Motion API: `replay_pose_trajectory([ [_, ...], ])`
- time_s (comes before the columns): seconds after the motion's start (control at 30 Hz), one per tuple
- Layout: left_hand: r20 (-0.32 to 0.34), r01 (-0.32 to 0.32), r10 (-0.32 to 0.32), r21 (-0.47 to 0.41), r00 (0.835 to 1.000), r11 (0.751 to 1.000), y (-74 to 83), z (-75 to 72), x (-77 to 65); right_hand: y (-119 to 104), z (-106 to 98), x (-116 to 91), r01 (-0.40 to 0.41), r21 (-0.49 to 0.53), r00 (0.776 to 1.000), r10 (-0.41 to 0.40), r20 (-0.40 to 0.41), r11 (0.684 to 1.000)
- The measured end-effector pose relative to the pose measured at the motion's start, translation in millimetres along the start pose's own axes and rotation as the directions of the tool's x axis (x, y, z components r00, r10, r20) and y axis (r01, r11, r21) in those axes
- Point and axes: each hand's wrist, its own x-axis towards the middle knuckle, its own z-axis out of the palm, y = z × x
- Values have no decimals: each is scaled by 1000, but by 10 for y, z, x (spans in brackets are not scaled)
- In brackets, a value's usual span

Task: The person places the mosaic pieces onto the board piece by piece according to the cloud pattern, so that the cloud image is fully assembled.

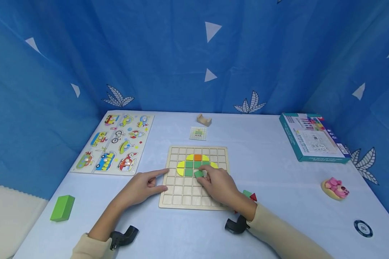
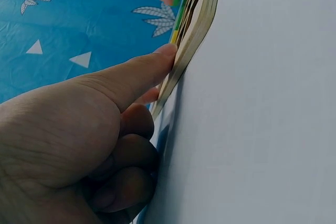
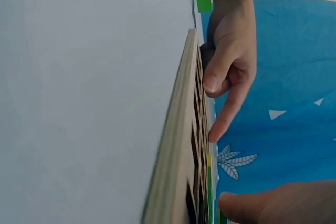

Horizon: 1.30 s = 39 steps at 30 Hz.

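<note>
A wooden grid board [image 1: 182, 200] lies on the table in the head view. On it, yellow curved pieces [image 1: 180, 172], green squares [image 1: 188, 172] and one orange square [image 1: 197, 157] form a shape. My right hand [image 1: 221, 184] pinches a green square tile [image 1: 199, 174] between thumb and forefinger, tilted over the middle of the grid. At the board's left edge, the thumb and straight forefinger of my left hand [image 1: 139, 189] rest on the frame. The left wrist view shows that hand's other fingers [image 2: 131, 153] bent under, and the board edge [image 2: 198, 38] side-on.
Green and red pieces [image 1: 253, 196] lie partly behind my right wrist. A pattern card [image 1: 198, 133] and small wooden holder [image 1: 204, 120] stand beyond the board. Left are a vehicle puzzle [image 1: 111, 144] and green block [image 1: 62, 208]; right, a box [image 1: 314, 138], pink figurine [image 1: 335, 188] and round chip [image 1: 363, 228].
</note>
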Motion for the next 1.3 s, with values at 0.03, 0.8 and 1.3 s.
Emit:
replay_pose_trajectory([
  [0.03,0,0,0,2,1000,1000,2,-2,4,-10,12,11,-8,-11,1000,8,-7,1000],
  [0.8,-14,-30,30,-1,999,1000,32,-21,47,27,40,104,0,-64,995,-7,-102,998],
  [1.3,-3,5,-5,2,1000,1000,-5,11,2,89,-184,24,16,65,998,-12,-58,998],
])
